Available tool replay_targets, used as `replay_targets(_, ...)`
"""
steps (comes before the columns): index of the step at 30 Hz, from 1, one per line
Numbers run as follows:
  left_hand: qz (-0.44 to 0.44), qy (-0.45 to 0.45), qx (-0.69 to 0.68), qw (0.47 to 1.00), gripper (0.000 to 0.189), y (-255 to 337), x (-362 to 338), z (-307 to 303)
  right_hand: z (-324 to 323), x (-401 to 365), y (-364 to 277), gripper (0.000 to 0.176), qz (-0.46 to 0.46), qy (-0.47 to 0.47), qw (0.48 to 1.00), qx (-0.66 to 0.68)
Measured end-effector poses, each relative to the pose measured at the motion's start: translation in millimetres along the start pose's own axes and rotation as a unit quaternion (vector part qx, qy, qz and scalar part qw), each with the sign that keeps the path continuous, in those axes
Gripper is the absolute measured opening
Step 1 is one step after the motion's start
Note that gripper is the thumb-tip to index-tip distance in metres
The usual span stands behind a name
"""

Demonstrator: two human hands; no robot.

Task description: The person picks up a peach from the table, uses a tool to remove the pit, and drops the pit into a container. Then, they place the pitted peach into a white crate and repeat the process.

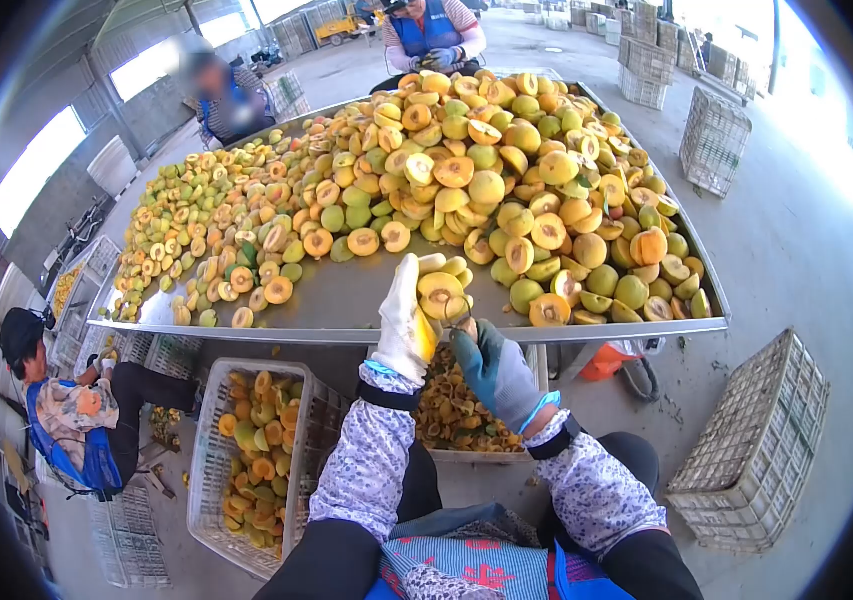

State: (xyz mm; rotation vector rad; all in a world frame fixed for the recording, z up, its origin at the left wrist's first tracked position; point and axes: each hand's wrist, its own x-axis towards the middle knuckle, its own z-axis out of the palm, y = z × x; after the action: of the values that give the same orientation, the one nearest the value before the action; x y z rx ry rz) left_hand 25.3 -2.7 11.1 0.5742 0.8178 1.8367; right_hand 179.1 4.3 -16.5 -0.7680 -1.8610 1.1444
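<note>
My left hand (409, 318), in a white glove with a yellow patch, is closed around a halved peach (442, 297); its cut face and stone are turned up toward me. In a grey-blue glove, my right hand (500, 372) grips a small thin tool (463, 322) with a curved end, held against or very near the fruit's lower right edge. Most of the tool's handle is hidden by the fingers. Both hands are at the near edge of a metal table (347, 282), which bears a large heap of halved peaches (457, 175).
Beneath my hands stands a crate of scraps (462, 412). A white crate (322, 425) with peach halves is at my left, another crate (752, 450) at my right. Co-workers (432, 30) stand beyond the table; one person (77, 410) sits at far left.
</note>
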Motion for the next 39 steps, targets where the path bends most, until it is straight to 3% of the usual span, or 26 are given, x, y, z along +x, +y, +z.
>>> replay_targets(1, 0.022, -0.006, -0.029, 0.999, 0.048, -4.1, -1.6, -1.4, 0.7, 1.4, 0.1, 0.028, 0.004, 0.009, 1.000, 0.005)
replay_targets(3, 0.102, -0.068, 0.045, 0.991, 0.046, -11.8, -1.1, -12.6, 3.4, 4.3, 8.1, 0.028, 0.000, 0.019, 1.000, -0.014)
replay_targets(6, 0.015, -0.085, -0.150, 0.985, 0.051, -10.7, 2.6, -20.3, 4.6, 8.1, 9.3, 0.027, 0.002, 0.012, 1.000, -0.021)
replay_targets(9, 0.004, -0.106, -0.143, 0.984, 0.048, -9.1, 0.5, -18.1, 4.4, 8.2, 4.8, 0.026, 0.005, -0.009, 0.999, -0.041)
replay_targets(12, -0.009, 0.013, -0.104, 0.994, 0.044, -7.2, -6.0, -3.1, 6.5, 9.1, 7.7, 0.027, -0.011, -0.021, 0.998, -0.062)
replay_targets(17, 0.007, 0.011, -0.118, 0.993, 0.041, -10.9, -7.1, -3.3, 11.8, 7.1, 2.4, 0.030, -0.010, -0.006, 1.000, 0.019)
replay_targets(20, 0.017, 0.000, -0.094, 0.995, 0.041, -8.8, -13.3, 5.3, 12.0, 8.1, 6.4, 0.031, 0.009, -0.037, 0.999, -0.009)
replay_targets(26, 0.039, 0.049, 0.004, 0.998, 0.048, -12.7, -17.1, 8.4, 32.5, 3.3, 19.7, 0.036, 0.024, -0.036, 0.988, 0.145)
replay_targets(30, 0.008, 0.061, 0.045, 0.997, 0.050, -6.9, -18.8, 3.4, 31.1, 0.7, 24.3, 0.036, 0.044, -0.068, 0.991, 0.102)
replay_targets(35, 0.005, 0.047, -0.075, 0.996, 0.048, -16.5, -16.5, 3.4, 43.9, -3.3, 27.5, 0.036, 0.000, 0.012, 0.993, 0.119)
replay_targets(39, 0.000, 0.064, -0.081, 0.995, 0.047, -16.2, -19.3, 10.9, 38.9, -4.1, 25.2, 0.037, 0.047, -0.003, 0.993, 0.108)
